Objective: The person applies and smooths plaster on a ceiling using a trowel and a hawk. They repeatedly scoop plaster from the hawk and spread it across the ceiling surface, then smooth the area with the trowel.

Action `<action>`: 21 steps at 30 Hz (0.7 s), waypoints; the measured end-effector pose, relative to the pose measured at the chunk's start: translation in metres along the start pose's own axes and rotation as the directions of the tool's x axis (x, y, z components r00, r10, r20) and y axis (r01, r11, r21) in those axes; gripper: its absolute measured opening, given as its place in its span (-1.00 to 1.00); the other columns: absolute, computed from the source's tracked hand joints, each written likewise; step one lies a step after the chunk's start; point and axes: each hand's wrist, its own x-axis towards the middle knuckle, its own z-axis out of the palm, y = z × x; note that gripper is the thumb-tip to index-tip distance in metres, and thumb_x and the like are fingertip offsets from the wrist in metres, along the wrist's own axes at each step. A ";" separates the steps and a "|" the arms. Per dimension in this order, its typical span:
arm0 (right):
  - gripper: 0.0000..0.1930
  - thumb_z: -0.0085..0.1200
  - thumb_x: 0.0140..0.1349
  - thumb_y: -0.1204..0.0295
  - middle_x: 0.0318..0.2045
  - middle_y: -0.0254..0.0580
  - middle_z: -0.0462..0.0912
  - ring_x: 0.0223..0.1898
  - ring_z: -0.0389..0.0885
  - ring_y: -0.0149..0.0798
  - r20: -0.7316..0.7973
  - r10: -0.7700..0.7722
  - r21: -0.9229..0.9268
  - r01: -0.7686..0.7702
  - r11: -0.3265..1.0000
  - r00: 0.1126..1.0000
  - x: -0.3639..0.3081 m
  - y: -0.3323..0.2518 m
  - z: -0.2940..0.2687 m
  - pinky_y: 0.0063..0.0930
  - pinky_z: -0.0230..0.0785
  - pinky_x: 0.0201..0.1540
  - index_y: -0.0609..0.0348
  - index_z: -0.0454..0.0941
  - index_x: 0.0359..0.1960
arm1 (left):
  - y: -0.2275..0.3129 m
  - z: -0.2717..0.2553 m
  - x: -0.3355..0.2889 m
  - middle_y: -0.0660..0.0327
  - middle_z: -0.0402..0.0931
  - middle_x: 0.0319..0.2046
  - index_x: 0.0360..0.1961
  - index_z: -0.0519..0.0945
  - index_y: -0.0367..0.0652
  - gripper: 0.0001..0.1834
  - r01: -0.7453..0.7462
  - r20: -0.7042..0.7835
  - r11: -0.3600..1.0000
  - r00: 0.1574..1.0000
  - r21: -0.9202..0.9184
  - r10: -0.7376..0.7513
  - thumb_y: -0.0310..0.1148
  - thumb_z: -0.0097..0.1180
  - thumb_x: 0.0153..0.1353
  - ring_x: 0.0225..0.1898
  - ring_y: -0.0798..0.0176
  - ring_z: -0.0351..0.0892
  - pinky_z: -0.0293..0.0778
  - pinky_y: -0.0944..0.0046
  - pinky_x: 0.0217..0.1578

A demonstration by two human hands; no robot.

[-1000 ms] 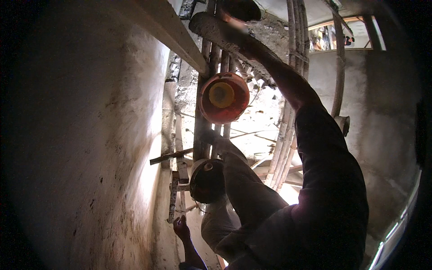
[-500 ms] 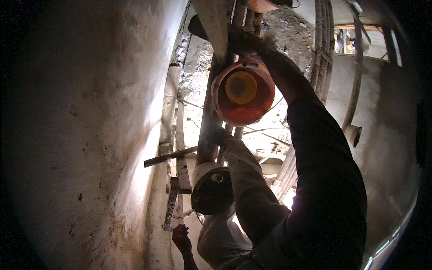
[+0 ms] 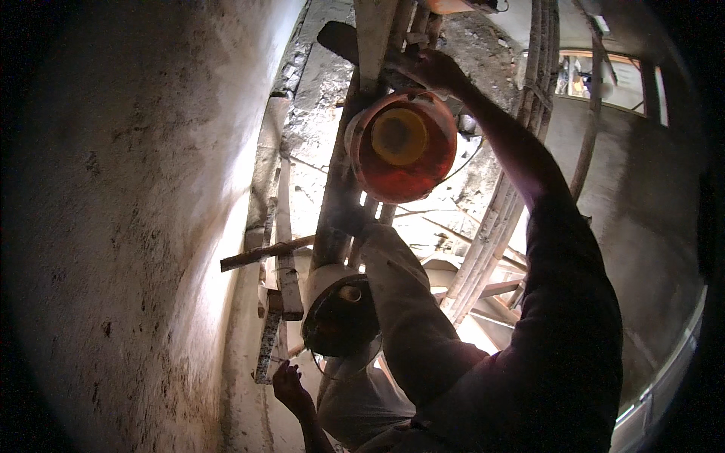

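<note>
My right hand is at the top, just beyond the rim of a red-orange bucket. Its fingers are closed at the end of a dark, flat, round-ended tool, apparently a trowel. A plank crosses in front of the tool's middle. The bucket's inside has a round yellow patch at the bottom. Low on the left, my left hand has loosely bent fingers with the tips apart. It is beside the lower end of a mortar-stained piece of wood, and I see nothing held in it.
A black bucket is beside my bent leg. A rough plastered wall rises on the left. Bundled poles run on the right, with a short stick jutting at left. Part of another orange bucket shows at the top.
My right hand, smeared earlier, is now clearer, and its forearm has swung outward to the right. My left hand's fingers have loosened from a tighter curl. The whole view has shifted slightly.
</note>
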 end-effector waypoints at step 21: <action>-0.55 -0.16 0.24 0.22 0.01 0.07 0.40 0.06 0.35 -0.03 -0.115 0.539 0.550 -0.399 0.734 0.834 -0.152 0.030 0.233 -0.18 0.17 0.13 0.24 0.29 0.08 | 0.151 0.148 0.110 0.03 0.53 -0.21 -0.14 0.47 -0.30 -0.57 0.237 0.280 0.825 0.955 -0.513 -0.100 -0.11 -0.22 0.33 -0.23 0.12 0.57 0.49 0.20 -0.23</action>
